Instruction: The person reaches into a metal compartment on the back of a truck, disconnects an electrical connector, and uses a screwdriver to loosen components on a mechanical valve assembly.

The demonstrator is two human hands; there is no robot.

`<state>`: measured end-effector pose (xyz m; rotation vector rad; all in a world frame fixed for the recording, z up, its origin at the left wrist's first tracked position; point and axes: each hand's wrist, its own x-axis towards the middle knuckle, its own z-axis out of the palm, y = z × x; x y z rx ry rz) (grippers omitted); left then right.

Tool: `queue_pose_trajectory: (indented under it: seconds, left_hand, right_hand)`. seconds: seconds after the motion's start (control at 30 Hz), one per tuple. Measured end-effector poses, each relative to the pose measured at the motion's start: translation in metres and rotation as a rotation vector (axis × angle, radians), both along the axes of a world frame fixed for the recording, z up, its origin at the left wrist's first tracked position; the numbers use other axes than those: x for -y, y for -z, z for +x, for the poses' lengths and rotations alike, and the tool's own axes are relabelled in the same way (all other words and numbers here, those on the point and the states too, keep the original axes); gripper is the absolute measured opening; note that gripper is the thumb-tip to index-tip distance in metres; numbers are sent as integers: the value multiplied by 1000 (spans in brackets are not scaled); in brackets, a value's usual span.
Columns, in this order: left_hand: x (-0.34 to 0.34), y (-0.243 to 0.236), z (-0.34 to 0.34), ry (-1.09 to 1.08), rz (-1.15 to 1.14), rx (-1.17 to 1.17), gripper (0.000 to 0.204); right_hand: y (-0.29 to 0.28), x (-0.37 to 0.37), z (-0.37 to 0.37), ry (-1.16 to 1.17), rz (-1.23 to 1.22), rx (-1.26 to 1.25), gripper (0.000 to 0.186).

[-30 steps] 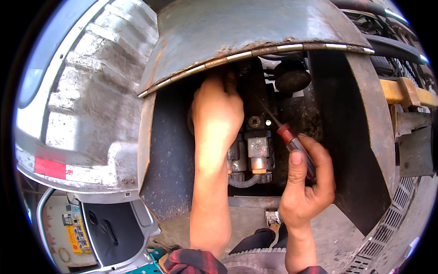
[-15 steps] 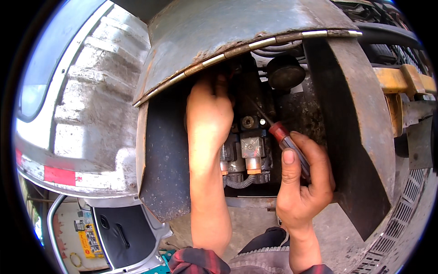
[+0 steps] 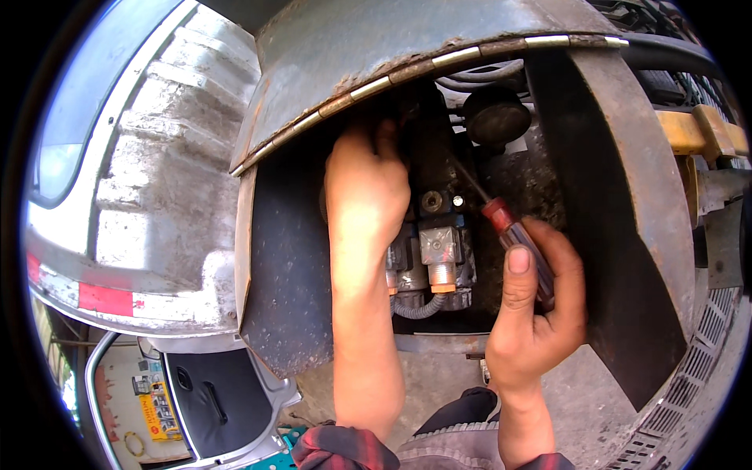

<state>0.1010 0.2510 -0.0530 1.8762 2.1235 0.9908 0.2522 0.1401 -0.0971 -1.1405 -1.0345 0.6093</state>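
Observation:
My left hand (image 3: 366, 184) reaches into a dark metal box, under its hinged lid (image 3: 392, 35). Its thumb lies beside the bent fingers, closed on something I cannot make out; shadow hides the fingertips. In my right hand (image 3: 540, 329) is a screwdriver (image 3: 513, 235) with a red, partly clear handle. Its shaft slants up and left into the box; the tip is lost in the dark. Left of the screwdriver stands a hydraulic valve block (image 3: 458, 266) with a grey square connector (image 3: 440, 247) and an orange-ended fitting. A ribbed grey conduit (image 3: 419, 307) curves below it.
A round black part (image 3: 497, 119) sits at the box's back right. The box's side walls (image 3: 286, 266) and rusty right edge (image 3: 634, 180) flank my arms. A worn white vehicle panel (image 3: 164, 157) stands left, a yellow bar (image 3: 681, 131) right. An open vehicle door (image 3: 215, 399) is lower left.
My right hand and the screwdriver have shifted right and slightly toward me, away from the valve block. My left hand stays inside the box. The whole view has shifted a little.

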Motion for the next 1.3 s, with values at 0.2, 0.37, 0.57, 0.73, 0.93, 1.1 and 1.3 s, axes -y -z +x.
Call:
queue_pose_trajectory:
  seconds: [0.2, 0.37, 0.57, 0.73, 0.93, 1.1, 1.3]
  left_hand:
    - [1, -4, 3, 21, -31, 37, 28]
    - [-1, -1, 0, 95, -26, 25, 29]
    - [-1, 0, 3, 55, -74, 56, 29]
    - [-2, -3, 4, 13, -133, 46, 30]
    - [0, -7, 10, -60, -124, 45, 29]
    - [-1, -4, 7, -43, -58, -42, 29]
    - [-1, -8, 13, -80, -88, -113, 32]
  right_hand:
    - [-2, -2, 1, -47, -23, -15, 26]
    - [0, -5, 0, -70, -29, 4, 24]
    - [-1, -5, -3, -59, -17, 3, 24]
    - [-1, -7, -2, -59, -18, 10, 23]
    - [-3, -3, -1, -13, -3, 14, 24]
    - [-2, 0, -1, 17, 6, -6, 25]
    - [-2, 10, 2, 41, 86, -2, 28]
